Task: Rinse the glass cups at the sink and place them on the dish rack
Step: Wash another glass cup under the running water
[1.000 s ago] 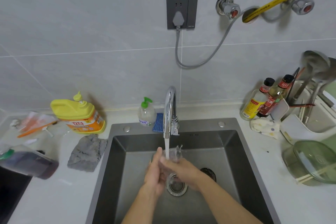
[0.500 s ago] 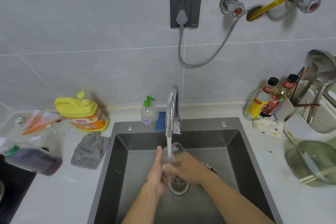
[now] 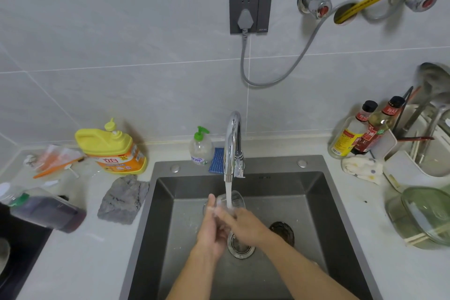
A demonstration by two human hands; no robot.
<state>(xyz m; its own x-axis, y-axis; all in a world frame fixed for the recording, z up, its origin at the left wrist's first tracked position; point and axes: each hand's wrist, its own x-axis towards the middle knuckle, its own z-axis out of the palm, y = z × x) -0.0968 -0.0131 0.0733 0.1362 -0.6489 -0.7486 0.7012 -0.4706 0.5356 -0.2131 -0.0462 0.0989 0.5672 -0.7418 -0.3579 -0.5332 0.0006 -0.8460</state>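
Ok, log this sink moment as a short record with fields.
cup: glass cup, held over the sink, mouth up
water: stream runs from the faucet into the cup
left hand: left hand holds the cup's left side, thumb up
right hand: right hand grips the cup low on its right
dish rack: dish rack on the counter at right
stage: rinsing, cup not yet racked
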